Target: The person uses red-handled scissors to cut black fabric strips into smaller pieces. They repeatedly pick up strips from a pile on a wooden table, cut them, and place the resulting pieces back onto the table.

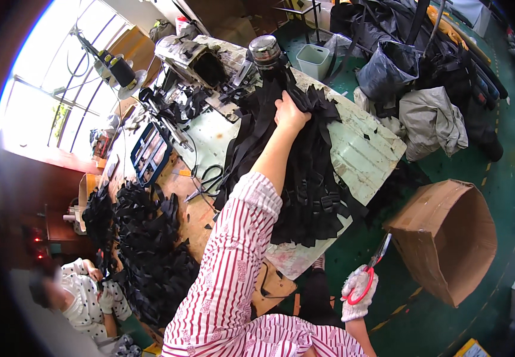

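Observation:
My bare left hand (293, 114) stretches across the table and grips a bundle of black webbing straps (281, 160), just below a jar with a silvery lid (265, 52). The strap ends fan out toward me, some with black buckles, and hang over the table's near edge. Lower right, my right hand (358, 296) wears a white knit glove and is closed round the red handles of a pair of scissors (369, 279). Its blades point up and slightly apart, away from the straps.
A cardboard box (448, 238) lies tipped on the green floor at right. Left stand a sewing machine (192, 62), a blue tray (150, 156), black-handled scissors (207, 183) and a heap of black straps (150, 256). A co-worker (88, 294) sits lower left. Grey sacks (433, 122) lie beyond.

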`<action>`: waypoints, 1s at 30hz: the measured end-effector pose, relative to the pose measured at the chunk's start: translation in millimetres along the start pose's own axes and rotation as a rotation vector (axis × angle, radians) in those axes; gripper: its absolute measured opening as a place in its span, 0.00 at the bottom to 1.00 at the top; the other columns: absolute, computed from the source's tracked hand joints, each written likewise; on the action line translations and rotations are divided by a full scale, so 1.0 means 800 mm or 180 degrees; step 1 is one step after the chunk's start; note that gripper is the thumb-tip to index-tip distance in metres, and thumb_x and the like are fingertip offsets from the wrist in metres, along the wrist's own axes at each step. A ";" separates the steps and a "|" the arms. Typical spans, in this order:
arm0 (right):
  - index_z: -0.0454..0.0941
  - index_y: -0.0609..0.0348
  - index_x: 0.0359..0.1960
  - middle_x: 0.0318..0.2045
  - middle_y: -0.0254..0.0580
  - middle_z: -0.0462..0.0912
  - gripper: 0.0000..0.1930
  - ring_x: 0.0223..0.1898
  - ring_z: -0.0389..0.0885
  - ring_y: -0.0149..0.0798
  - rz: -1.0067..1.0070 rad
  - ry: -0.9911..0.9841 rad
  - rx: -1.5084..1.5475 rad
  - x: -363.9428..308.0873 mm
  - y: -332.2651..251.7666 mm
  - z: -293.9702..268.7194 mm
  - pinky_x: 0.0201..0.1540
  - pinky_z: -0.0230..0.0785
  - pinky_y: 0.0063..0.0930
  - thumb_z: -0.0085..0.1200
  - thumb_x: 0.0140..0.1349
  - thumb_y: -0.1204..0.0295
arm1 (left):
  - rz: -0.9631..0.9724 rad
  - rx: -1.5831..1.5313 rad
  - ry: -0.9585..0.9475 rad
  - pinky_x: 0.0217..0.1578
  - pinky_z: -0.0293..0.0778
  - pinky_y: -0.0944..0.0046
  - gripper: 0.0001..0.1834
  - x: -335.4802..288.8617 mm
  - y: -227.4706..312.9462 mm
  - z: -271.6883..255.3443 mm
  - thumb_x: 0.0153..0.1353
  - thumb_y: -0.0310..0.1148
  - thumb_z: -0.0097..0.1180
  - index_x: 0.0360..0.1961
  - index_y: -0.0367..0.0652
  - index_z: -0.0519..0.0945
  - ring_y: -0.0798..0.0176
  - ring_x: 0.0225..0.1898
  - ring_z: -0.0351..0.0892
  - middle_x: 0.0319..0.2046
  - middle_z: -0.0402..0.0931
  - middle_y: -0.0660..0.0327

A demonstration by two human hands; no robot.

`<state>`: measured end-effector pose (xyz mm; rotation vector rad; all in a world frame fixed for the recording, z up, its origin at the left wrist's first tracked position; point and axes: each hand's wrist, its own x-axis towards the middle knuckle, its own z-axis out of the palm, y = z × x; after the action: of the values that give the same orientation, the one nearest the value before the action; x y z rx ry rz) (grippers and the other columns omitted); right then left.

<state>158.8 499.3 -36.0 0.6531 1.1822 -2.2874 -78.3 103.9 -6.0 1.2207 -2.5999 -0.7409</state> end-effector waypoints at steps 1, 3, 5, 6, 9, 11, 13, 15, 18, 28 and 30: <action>0.66 0.54 0.39 0.17 0.32 0.68 0.10 0.11 0.65 0.26 0.0007 -0.0037 -0.0035 0.000 -0.001 0.002 0.10 0.61 0.17 0.51 0.61 0.66 | 0.0148 -0.0083 0.0108 0.52 0.69 0.55 0.54 0.001 -0.007 -0.003 0.33 0.41 0.73 0.61 0.34 0.57 0.43 0.52 0.69 0.51 0.65 0.42; 0.66 0.54 0.39 0.18 0.32 0.68 0.09 0.11 0.66 0.26 0.0022 -0.0104 -0.0108 0.000 -0.002 0.006 0.10 0.61 0.17 0.51 0.61 0.67 | 0.0443 -0.0249 0.0315 0.53 0.68 0.55 0.55 -0.002 -0.019 -0.015 0.32 0.46 0.72 0.60 0.32 0.58 0.42 0.53 0.68 0.49 0.67 0.39; 0.66 0.54 0.39 0.18 0.31 0.68 0.09 0.12 0.66 0.26 0.0120 -0.0117 -0.0068 0.001 0.000 0.004 0.10 0.62 0.17 0.51 0.61 0.68 | 0.0575 0.0146 0.0308 0.50 0.68 0.55 0.51 -0.006 -0.018 -0.024 0.35 0.46 0.72 0.60 0.38 0.61 0.45 0.51 0.70 0.48 0.68 0.46; 0.66 0.54 0.40 0.19 0.31 0.68 0.09 0.12 0.66 0.26 0.0160 -0.0112 -0.0043 0.001 0.002 0.003 0.10 0.62 0.17 0.52 0.61 0.69 | 0.0639 0.0375 0.0251 0.48 0.68 0.53 0.48 -0.014 -0.005 -0.035 0.37 0.45 0.71 0.59 0.40 0.62 0.47 0.50 0.71 0.47 0.68 0.50; 0.66 0.54 0.40 0.19 0.31 0.68 0.09 0.12 0.66 0.25 0.0137 -0.0049 -0.0013 -0.004 0.001 0.013 0.11 0.63 0.17 0.51 0.62 0.68 | 0.0957 0.1087 0.0196 0.49 0.63 0.47 0.41 -0.034 0.021 -0.057 0.41 0.48 0.68 0.57 0.46 0.67 0.50 0.55 0.66 0.51 0.68 0.55; 0.68 0.53 0.39 0.17 0.30 0.68 0.09 0.11 0.65 0.26 0.0242 -0.0011 -0.0067 -0.001 0.005 0.009 0.10 0.59 0.17 0.50 0.62 0.65 | 0.1492 0.1435 0.0440 0.50 0.59 0.44 0.40 -0.038 0.022 -0.057 0.41 0.47 0.68 0.56 0.45 0.69 0.52 0.57 0.64 0.52 0.67 0.56; 0.68 0.52 0.39 0.16 0.30 0.68 0.09 0.11 0.65 0.26 0.0289 -0.0010 -0.0119 0.000 0.005 0.007 0.10 0.58 0.17 0.49 0.62 0.63 | 0.2089 0.1568 0.0639 0.58 0.47 0.37 0.37 -0.038 0.006 -0.050 0.46 0.50 0.63 0.58 0.53 0.69 0.50 0.63 0.54 0.59 0.62 0.57; 0.69 0.52 0.39 0.16 0.30 0.68 0.09 0.11 0.65 0.26 0.0242 0.0014 -0.0175 0.001 0.004 0.010 0.10 0.59 0.17 0.49 0.62 0.64 | 0.2477 0.1730 0.0666 0.60 0.42 0.35 0.35 -0.030 -0.007 -0.037 0.50 0.52 0.59 0.60 0.58 0.68 0.49 0.66 0.50 0.63 0.58 0.57; 0.66 0.54 0.39 0.18 0.32 0.68 0.09 0.11 0.65 0.26 0.0139 0.0027 -0.0123 0.003 0.004 0.012 0.10 0.62 0.17 0.51 0.62 0.67 | 0.1834 0.1631 0.0308 0.61 0.32 0.30 0.35 -0.022 -0.022 -0.009 0.55 0.50 0.54 0.65 0.64 0.60 0.46 0.69 0.42 0.67 0.50 0.57; 0.66 0.59 0.40 0.16 0.31 0.65 0.14 0.10 0.60 0.24 0.0062 -0.0407 -0.0551 -0.012 0.007 0.028 0.10 0.56 0.15 0.53 0.55 0.69 | 0.1346 0.0994 0.0296 0.59 0.40 0.30 0.36 -0.042 0.010 -0.021 0.42 0.44 0.61 0.58 0.55 0.69 0.42 0.66 0.49 0.63 0.55 0.50; 0.65 0.58 0.39 0.19 0.32 0.66 0.13 0.11 0.60 0.24 0.0031 -0.0763 -0.1058 -0.019 0.012 0.019 0.10 0.56 0.15 0.51 0.52 0.71 | 0.1633 0.0880 0.0416 0.59 0.35 0.26 0.30 -0.054 0.016 -0.026 0.41 0.45 0.60 0.50 0.49 0.76 0.41 0.65 0.50 0.57 0.64 0.49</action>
<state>173.7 484.8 -25.0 0.2526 1.3893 -2.0251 -51.5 135.8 20.4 0.5730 -2.7809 -0.2027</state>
